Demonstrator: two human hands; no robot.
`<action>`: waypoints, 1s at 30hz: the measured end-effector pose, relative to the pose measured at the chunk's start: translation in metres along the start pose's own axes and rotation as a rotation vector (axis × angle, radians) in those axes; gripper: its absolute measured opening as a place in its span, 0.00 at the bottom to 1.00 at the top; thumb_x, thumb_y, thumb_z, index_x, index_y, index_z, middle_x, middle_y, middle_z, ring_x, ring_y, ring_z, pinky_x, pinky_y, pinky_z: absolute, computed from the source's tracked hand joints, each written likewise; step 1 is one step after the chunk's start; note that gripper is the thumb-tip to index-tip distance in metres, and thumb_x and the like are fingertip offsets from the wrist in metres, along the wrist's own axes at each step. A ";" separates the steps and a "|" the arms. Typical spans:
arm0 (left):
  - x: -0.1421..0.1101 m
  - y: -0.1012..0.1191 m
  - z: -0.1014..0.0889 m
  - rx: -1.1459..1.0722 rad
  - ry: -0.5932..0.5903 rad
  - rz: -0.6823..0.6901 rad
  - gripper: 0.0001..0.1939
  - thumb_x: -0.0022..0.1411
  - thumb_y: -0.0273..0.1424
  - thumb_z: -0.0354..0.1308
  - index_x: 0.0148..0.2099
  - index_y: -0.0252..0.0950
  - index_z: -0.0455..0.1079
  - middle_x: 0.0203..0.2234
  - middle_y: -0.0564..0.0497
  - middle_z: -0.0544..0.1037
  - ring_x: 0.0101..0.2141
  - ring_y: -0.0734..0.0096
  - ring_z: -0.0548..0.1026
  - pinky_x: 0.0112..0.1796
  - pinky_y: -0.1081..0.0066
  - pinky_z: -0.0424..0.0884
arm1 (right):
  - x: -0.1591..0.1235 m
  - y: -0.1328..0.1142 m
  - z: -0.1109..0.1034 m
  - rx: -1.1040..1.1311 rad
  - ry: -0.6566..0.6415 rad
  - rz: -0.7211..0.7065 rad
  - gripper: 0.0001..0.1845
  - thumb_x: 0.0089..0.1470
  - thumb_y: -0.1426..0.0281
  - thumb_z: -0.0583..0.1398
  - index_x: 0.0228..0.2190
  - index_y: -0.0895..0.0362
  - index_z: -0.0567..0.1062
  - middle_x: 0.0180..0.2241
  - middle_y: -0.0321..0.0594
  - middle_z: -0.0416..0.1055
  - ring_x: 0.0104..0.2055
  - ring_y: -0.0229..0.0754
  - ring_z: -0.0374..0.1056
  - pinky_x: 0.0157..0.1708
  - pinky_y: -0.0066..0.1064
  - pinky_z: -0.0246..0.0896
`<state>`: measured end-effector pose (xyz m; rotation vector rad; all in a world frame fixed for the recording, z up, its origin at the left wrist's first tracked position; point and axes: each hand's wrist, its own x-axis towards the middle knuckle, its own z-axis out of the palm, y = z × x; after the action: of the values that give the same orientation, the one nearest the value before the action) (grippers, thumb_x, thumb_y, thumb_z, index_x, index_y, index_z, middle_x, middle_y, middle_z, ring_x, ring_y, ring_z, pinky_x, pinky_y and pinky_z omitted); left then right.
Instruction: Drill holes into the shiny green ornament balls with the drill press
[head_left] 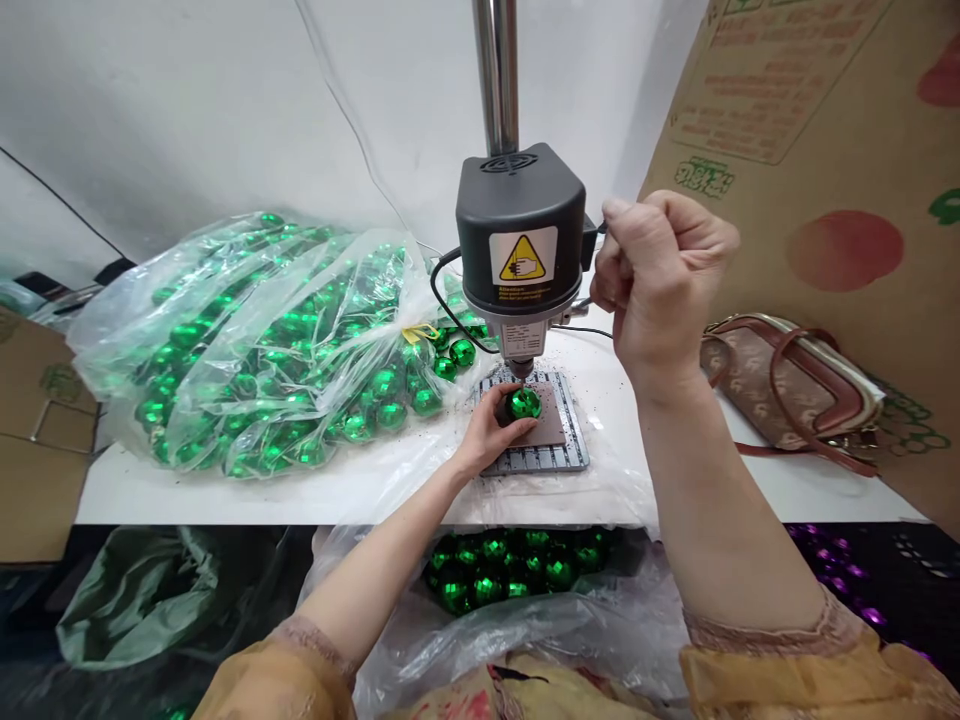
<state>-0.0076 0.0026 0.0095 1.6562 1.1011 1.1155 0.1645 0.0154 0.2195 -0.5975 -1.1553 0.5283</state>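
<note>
Gripping a shiny green round ornament (523,404) under the black bench drill (520,240), the left hand (486,432) curls around it. The raised right hand (664,280) forms a closed fist.

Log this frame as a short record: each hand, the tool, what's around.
Left hand: grips a shiny green ornament ball on a brown pad
Right hand: raised, curled into a fist
Tool: bench drill, directly above the ball
Around: clear plastic bag of green balls; handbag
</note>
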 end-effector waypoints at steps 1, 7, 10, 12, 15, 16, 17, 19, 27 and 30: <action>0.000 0.000 0.001 -0.003 0.002 0.001 0.30 0.54 0.39 0.71 0.57 0.38 0.67 0.48 0.44 0.76 0.48 0.56 0.75 0.53 0.56 0.70 | 0.000 0.000 0.000 -0.004 -0.002 0.003 0.27 0.56 0.60 0.62 0.14 0.54 0.56 0.12 0.29 0.52 0.16 0.27 0.45 0.18 0.30 0.41; 0.000 -0.001 0.000 -0.021 0.010 0.004 0.31 0.53 0.40 0.72 0.56 0.38 0.68 0.48 0.45 0.75 0.50 0.56 0.74 0.54 0.56 0.69 | -0.005 -0.002 -0.002 -0.016 -0.011 -0.027 0.27 0.56 0.62 0.62 0.14 0.54 0.54 0.12 0.30 0.51 0.15 0.28 0.44 0.18 0.32 0.40; 0.000 -0.001 -0.001 -0.005 0.013 -0.005 0.31 0.52 0.39 0.72 0.56 0.38 0.69 0.49 0.44 0.75 0.51 0.54 0.73 0.55 0.55 0.68 | -0.011 -0.001 -0.003 0.009 0.009 -0.051 0.27 0.56 0.67 0.62 0.14 0.54 0.54 0.12 0.30 0.50 0.15 0.29 0.44 0.19 0.33 0.40; 0.000 0.000 -0.001 0.004 0.015 -0.009 0.31 0.52 0.39 0.72 0.56 0.39 0.69 0.49 0.44 0.75 0.51 0.54 0.73 0.55 0.54 0.68 | -0.018 0.001 -0.004 0.025 0.025 -0.090 0.27 0.56 0.69 0.61 0.14 0.55 0.52 0.12 0.30 0.47 0.15 0.29 0.44 0.19 0.33 0.39; -0.001 0.002 0.000 0.000 0.014 -0.007 0.30 0.53 0.38 0.72 0.56 0.38 0.68 0.47 0.45 0.76 0.49 0.55 0.74 0.53 0.56 0.69 | -0.030 0.005 -0.006 0.036 0.042 -0.151 0.28 0.56 0.69 0.61 0.14 0.56 0.50 0.13 0.29 0.44 0.15 0.29 0.43 0.19 0.32 0.37; -0.002 0.003 0.000 -0.003 0.011 -0.005 0.29 0.54 0.39 0.71 0.55 0.38 0.67 0.47 0.45 0.76 0.48 0.56 0.75 0.52 0.57 0.70 | -0.034 0.007 -0.007 0.043 0.046 -0.167 0.28 0.55 0.69 0.61 0.14 0.56 0.49 0.13 0.29 0.43 0.15 0.28 0.43 0.20 0.31 0.36; -0.002 0.004 0.000 -0.007 0.008 -0.002 0.29 0.54 0.39 0.71 0.55 0.38 0.67 0.46 0.45 0.76 0.48 0.56 0.75 0.52 0.57 0.70 | -0.037 0.008 -0.008 0.050 0.045 -0.181 0.28 0.55 0.69 0.61 0.14 0.57 0.49 0.13 0.29 0.44 0.15 0.28 0.43 0.20 0.31 0.36; -0.002 0.005 0.001 -0.015 -0.002 0.004 0.29 0.55 0.38 0.70 0.55 0.38 0.66 0.46 0.45 0.76 0.48 0.57 0.75 0.52 0.58 0.70 | -0.042 0.011 -0.009 0.067 0.042 -0.205 0.29 0.55 0.68 0.61 0.15 0.57 0.47 0.13 0.29 0.44 0.15 0.28 0.44 0.20 0.31 0.36; -0.002 0.000 0.001 -0.047 0.000 -0.004 0.30 0.54 0.39 0.71 0.55 0.39 0.66 0.50 0.44 0.74 0.51 0.56 0.74 0.54 0.58 0.68 | -0.048 0.027 -0.014 -0.001 0.078 -0.328 0.29 0.53 0.65 0.60 0.16 0.56 0.44 0.12 0.29 0.41 0.15 0.27 0.40 0.17 0.31 0.36; -0.003 0.001 0.001 -0.049 0.009 -0.014 0.30 0.54 0.40 0.71 0.55 0.39 0.67 0.48 0.45 0.75 0.50 0.56 0.73 0.54 0.57 0.68 | -0.051 0.031 -0.016 -0.027 0.091 -0.341 0.30 0.53 0.64 0.59 0.15 0.56 0.44 0.11 0.29 0.41 0.14 0.28 0.40 0.17 0.31 0.37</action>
<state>-0.0073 -0.0003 0.0097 1.6045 1.0814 1.1325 0.1607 0.0016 0.1591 -0.4308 -1.1490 0.1925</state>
